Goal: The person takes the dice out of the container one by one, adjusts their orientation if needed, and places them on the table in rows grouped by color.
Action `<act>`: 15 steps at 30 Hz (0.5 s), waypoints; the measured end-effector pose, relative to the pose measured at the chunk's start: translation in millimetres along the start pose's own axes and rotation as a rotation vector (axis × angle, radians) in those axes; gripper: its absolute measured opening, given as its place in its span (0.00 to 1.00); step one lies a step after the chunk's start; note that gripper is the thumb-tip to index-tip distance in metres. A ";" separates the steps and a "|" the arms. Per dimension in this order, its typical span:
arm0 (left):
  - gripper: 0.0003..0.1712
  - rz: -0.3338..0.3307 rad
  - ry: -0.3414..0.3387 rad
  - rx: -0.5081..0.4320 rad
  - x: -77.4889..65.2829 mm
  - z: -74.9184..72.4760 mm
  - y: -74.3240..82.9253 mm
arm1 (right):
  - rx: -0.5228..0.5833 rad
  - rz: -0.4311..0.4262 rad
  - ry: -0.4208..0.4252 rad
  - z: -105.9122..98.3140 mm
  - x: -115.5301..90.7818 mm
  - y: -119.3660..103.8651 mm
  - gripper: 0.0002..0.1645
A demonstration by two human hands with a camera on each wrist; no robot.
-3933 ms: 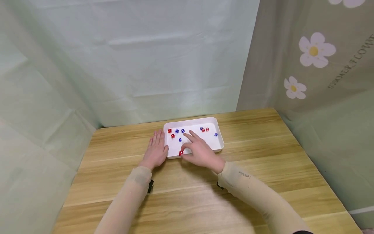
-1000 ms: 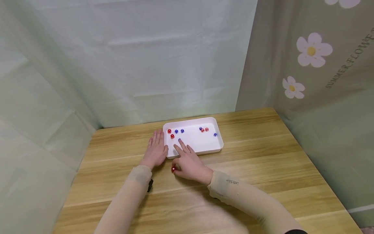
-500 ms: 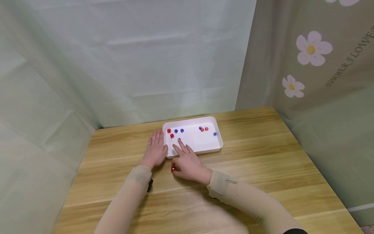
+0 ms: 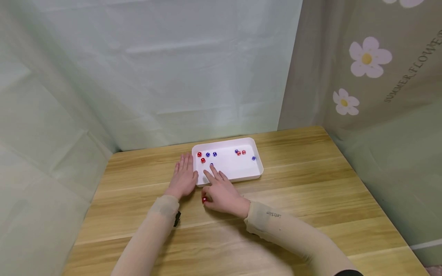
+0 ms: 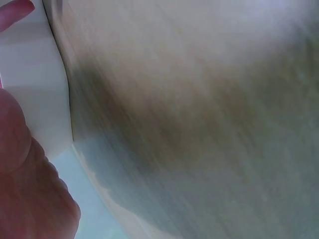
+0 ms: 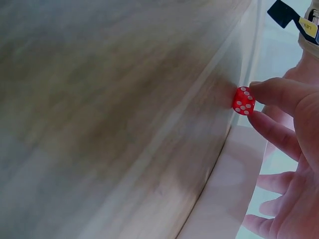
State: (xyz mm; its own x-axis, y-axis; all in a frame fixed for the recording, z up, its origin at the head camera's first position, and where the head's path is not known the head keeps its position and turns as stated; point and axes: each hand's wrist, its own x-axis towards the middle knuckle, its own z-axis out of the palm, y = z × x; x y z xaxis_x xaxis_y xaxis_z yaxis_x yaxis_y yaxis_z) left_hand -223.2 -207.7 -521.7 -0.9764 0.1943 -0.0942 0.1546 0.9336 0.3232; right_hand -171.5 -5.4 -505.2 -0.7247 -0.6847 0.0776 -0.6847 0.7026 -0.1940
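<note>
One red die (image 6: 243,101) is out, pinched by our right hand (image 4: 225,196) in front of the white tray (image 4: 241,168), maybe touching the worktop (image 4: 310,172). We see nine more dice (image 4: 243,152) left inside. Our left hand (image 4: 184,178) lies beside the tray, fingers straight.

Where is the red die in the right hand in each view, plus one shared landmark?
Head: red die, below and slightly left of centre, pinched by the right hand.
Left wrist: not in it.
Right wrist: red die, right of centre, slightly above mid-height.
Shared landmark: white tray, upper left in left wrist, lower right in right wrist.
</note>
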 end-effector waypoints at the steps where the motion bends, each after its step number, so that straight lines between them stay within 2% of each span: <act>1: 0.42 0.001 -0.001 0.000 0.3 0.2 -0.6 | -0.001 -0.001 0.001 -0.1 0.0 -0.3 0.10; 8: 0.42 0.004 -0.004 0.032 2.6 1.9 -4.1 | -0.008 -0.014 0.015 -3.2 0.1 -1.3 0.11; 15: 0.42 0.012 0.000 0.024 3.7 2.9 -5.2 | 0.021 -0.002 0.016 -9.9 0.4 0.0 0.14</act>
State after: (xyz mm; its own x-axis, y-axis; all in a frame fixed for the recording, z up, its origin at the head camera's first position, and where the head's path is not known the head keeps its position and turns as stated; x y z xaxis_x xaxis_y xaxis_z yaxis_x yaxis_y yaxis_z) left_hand -227.2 -211.0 -526.5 -0.9744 0.2060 -0.0905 0.1703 0.9382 0.3013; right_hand -172.5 -3.7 -495.6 -0.7245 -0.6828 0.0940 -0.6845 0.6969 -0.2140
